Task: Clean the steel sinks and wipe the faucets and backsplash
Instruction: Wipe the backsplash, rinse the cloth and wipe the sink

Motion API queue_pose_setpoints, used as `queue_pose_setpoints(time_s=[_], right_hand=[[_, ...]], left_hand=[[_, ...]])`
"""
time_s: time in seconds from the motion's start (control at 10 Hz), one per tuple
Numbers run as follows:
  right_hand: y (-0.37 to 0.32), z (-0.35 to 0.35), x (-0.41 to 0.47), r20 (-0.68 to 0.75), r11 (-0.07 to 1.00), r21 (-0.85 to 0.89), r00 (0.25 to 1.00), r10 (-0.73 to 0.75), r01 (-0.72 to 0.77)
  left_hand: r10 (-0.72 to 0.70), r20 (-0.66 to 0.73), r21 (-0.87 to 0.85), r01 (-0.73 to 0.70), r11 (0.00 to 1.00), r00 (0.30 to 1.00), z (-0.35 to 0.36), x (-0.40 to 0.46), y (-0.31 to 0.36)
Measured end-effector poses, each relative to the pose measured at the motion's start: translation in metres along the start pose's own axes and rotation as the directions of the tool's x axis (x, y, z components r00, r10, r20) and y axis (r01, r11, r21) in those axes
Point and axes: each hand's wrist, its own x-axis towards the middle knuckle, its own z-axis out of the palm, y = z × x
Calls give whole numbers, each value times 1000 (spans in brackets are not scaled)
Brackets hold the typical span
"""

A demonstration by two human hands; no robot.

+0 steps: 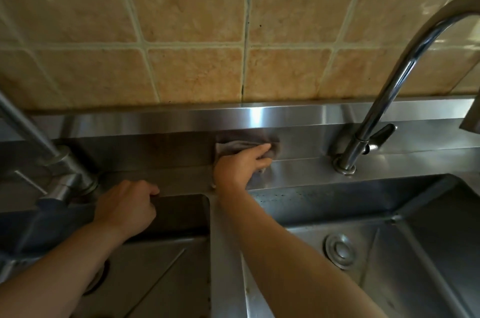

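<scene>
Crumpled grey-brown cloth (245,147) against steel backsplash (166,146)

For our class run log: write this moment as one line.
right hand: presses grey cloth on steel backsplash | left hand: grips left sink's back rim | faucets: untouched

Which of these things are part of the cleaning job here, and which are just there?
Part of the job:
- cloth under the right hand
- steel backsplash
- right faucet
- left faucet
- right sink
- left sink, whose back rim the left hand grips

Just there:
- wall tiles
- right sink's drain plug
</scene>
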Motion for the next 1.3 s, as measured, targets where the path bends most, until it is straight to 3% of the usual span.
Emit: queue_pose_setpoints(time_s=[0.1, 0.2, 0.3, 0.4, 0.6, 0.7, 0.9, 1.0, 1.1, 1.2, 1.3], right_hand=[[5, -37, 25, -17, 982, -162, 995, 101, -102], [11, -82, 72, -231, 941, -260, 960, 159, -218], [10, -102, 86, -262, 950, -225, 952, 157, -218], [15, -109, 77, -210, 958, -219, 968, 137, -183], [15, -136, 48, -142, 915, -386, 972, -186, 118], [28, -147, 55, -73, 714, -699, 989, -131, 43], [51, -130, 67, 21, 522, -849, 993, -116, 79], [44, -88, 36, 138, 419, -894, 987, -78, 158], [36, -22, -14, 431, 408, -799, 894, -125, 442], [25, 20, -37, 597, 418, -681, 786, -158, 601], [29, 6, -30, 699, 351, -619, 696, -161, 703]], left_hand=[[-15, 36, 0, 15, 1000, 999, 0, -2, -1], [-17, 58, -13, 18, 1000, 998, -1, -4, 3], [-5, 46, -32, 6, 999, 999, -1, -2, 5], [10, 50, -56, -7, 998, 999, -3, -4, 3], [122, 37, -34, -121, 992, 992, -2, -11, -15], [65, 1, -6, -65, 998, 998, 6, -13, -33], [29, -33, -40, -31, 999, 999, 9, -7, -44], [14, -22, -62, -15, 998, 1000, 8, -3, -47], [8, -6, -88, -8, 996, 1000, 10, -4, -51], [45, 3, -109, -44, 993, 999, 11, -2, -56], [90, 35, -158, -83, 984, 995, 10, -5, -61]])
